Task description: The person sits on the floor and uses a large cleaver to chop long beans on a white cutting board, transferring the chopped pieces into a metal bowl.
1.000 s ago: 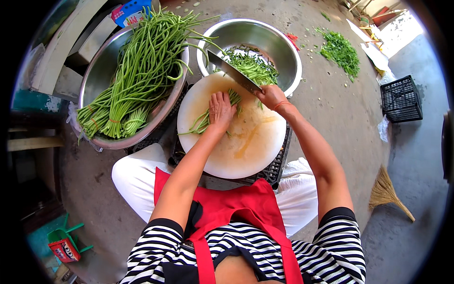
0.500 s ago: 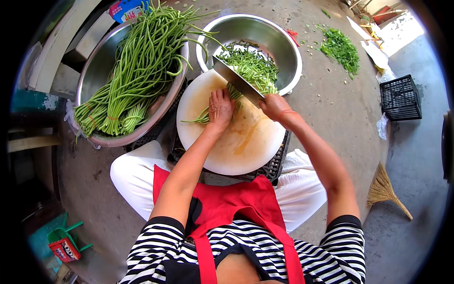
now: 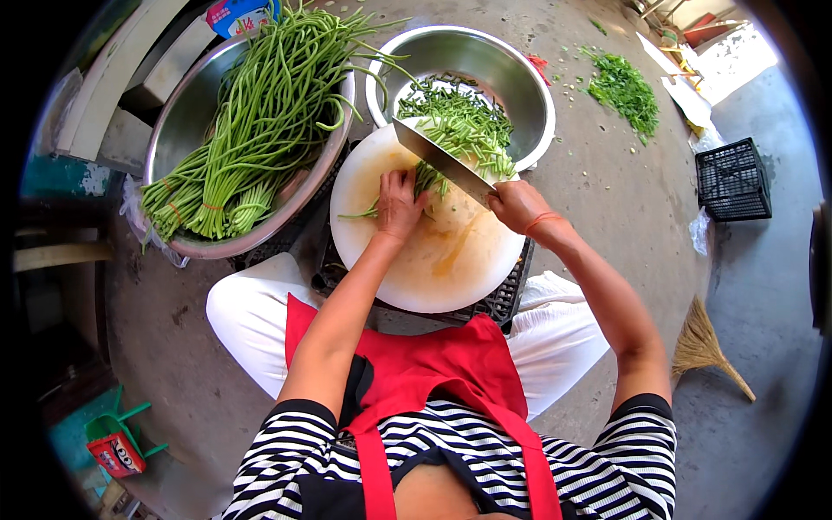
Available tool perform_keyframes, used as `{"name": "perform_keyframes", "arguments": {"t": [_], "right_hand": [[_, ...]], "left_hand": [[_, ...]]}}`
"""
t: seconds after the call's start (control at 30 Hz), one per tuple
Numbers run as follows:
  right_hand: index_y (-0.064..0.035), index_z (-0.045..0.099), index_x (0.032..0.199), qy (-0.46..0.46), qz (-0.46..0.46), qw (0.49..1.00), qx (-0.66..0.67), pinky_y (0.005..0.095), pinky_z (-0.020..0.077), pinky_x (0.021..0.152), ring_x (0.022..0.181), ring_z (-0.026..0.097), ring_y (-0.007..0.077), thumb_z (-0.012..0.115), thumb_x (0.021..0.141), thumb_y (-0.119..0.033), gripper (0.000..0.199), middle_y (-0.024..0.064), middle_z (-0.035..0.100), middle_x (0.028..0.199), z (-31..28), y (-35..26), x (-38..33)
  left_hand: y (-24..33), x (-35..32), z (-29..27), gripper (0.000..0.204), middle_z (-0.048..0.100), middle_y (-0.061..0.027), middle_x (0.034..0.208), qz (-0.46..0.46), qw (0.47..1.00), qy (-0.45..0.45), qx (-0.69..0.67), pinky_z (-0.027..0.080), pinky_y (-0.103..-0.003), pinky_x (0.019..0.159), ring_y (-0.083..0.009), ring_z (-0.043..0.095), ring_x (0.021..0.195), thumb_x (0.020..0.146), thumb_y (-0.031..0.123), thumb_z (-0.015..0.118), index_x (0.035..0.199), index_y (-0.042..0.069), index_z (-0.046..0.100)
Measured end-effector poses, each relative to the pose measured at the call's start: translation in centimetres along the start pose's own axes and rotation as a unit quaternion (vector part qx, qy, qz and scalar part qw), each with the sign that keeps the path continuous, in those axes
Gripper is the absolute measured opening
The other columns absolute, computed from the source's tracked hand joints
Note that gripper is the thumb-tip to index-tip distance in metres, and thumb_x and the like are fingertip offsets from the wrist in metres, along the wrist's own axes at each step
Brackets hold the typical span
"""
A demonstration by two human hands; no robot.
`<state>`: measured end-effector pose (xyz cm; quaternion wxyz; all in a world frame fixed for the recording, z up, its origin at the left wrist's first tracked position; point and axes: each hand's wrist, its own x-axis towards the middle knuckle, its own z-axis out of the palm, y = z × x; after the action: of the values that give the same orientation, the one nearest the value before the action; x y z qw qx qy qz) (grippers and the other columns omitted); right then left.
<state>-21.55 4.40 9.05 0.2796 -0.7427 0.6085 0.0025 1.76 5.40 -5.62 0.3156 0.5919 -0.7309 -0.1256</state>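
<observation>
My right hand [image 3: 518,206] grips the handle of a cleaver [image 3: 442,160], whose blade lies across a bunch of long green beans [image 3: 426,180] on a round white chopping board [image 3: 433,260]. My left hand [image 3: 399,204] presses down on those beans just left of the blade. Chopped bean pieces [image 3: 459,117] are heaped at the board's far edge and inside a steel bowl [image 3: 520,78]. The board rests on a black crate [image 3: 503,299] in front of my knees.
A large steel basin [image 3: 186,130] at the left holds bundles of uncut long beans [image 3: 260,113]. Green scraps [image 3: 624,87] lie on the concrete at the far right, near a black basket [image 3: 732,180]. A straw broom [image 3: 706,347] lies right, a green stool [image 3: 117,433] lower left.
The cleaver has moved left along the beans and my right hand has shifted slightly with it. My left hand stays pressed on the bunch.
</observation>
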Motion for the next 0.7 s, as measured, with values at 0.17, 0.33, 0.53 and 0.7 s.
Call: {"name": "perform_keyframes", "arguments": {"t": [0.17, 0.33, 0.53, 0.7], "right_hand": [[0.0008, 0.07, 0.082, 0.077, -0.016, 0.996, -0.03, 0.0512, 0.0532, 0.076, 0.078, 0.066, 0.044, 0.058, 0.09, -0.028, 0.032, 0.0264, 0.067, 0.082, 6.1, -0.5, 4.4], [-0.0001, 0.07, 0.084, 0.136, 0.026, 0.984, 0.11, 0.0514, 0.0519, 0.074, 0.078, 0.065, 0.0456, 0.06, 0.09, -0.029, 0.031, 0.0261, 0.067, 0.081, 6.5, -1.4, 5.9], [-0.0006, 0.07, 0.082, 0.035, -0.023, 0.999, 0.031, 0.0515, 0.0509, 0.074, 0.075, 0.065, 0.0441, 0.059, 0.09, -0.028, 0.03, 0.0255, 0.066, 0.078, 2.0, -0.9, -0.1], [-0.0021, 0.071, 0.083, 0.007, -0.018, 1.0, -0.022, 0.0508, 0.0528, 0.075, 0.078, 0.067, 0.0439, 0.06, 0.09, -0.028, 0.029, 0.0256, 0.067, 0.079, 5.4, -1.7, 1.1]], "left_hand": [[0.9, -0.1, 1.2, 0.058, 0.055, -0.018, 0.114, 0.021, 0.998, 0.059, 0.03, 0.044, -0.045, 0.096, -0.0371, 0.049, 0.108, 0.073, 0.018, 0.079, 0.124, 0.0, 0.057], [0.3, -0.4, -1.6, 0.074, 0.055, -0.0179, 0.119, 0.044, 0.998, 0.026, -0.047, 0.043, -0.045, 0.1, -0.0375, 0.049, 0.113, 0.071, 0.023, 0.083, 0.132, -0.003, 0.05], [-0.7, -1.7, -3.4, 0.059, 0.06, -0.0153, 0.117, -0.014, 0.996, 0.029, -0.079, 0.045, -0.043, 0.094, -0.0352, 0.054, 0.108, 0.07, 0.018, 0.083, 0.12, 0.001, 0.058], [-0.9, -2.2, -1.9, 0.039, 0.066, -0.0107, 0.104, -0.005, 0.993, 0.074, -0.096, 0.047, -0.041, 0.089, -0.0325, 0.058, 0.097, 0.072, 0.009, 0.078, 0.109, 0.005, 0.065]]}}
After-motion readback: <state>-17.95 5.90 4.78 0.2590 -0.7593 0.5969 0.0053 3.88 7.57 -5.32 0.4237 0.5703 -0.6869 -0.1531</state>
